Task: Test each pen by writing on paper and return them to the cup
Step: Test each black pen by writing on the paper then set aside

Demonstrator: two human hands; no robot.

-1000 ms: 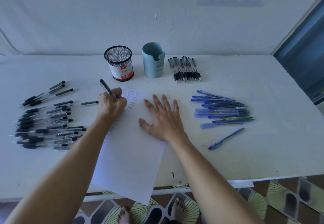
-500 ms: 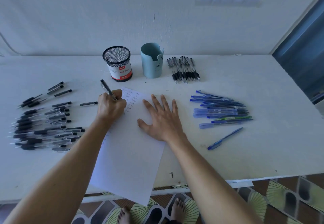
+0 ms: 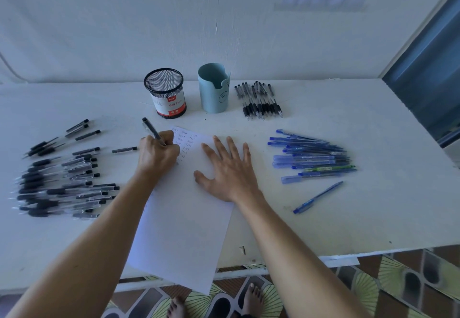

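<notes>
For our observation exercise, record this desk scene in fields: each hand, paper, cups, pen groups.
Left hand: grips a black pen, writing on the paper
Right hand: flat on the paper
Paper: rows of "Test" at its far end
Cups: mesh cup and blue cup, upright, side by side
Pen groups: black pens left, blue pens right

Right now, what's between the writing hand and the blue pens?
In the head view, the right hand lies flat on the paper between the left hand, gripping a pen, and the blue pens.

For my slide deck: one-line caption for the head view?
Left hand writes with a black pen on paper held flat by the right hand.
</notes>
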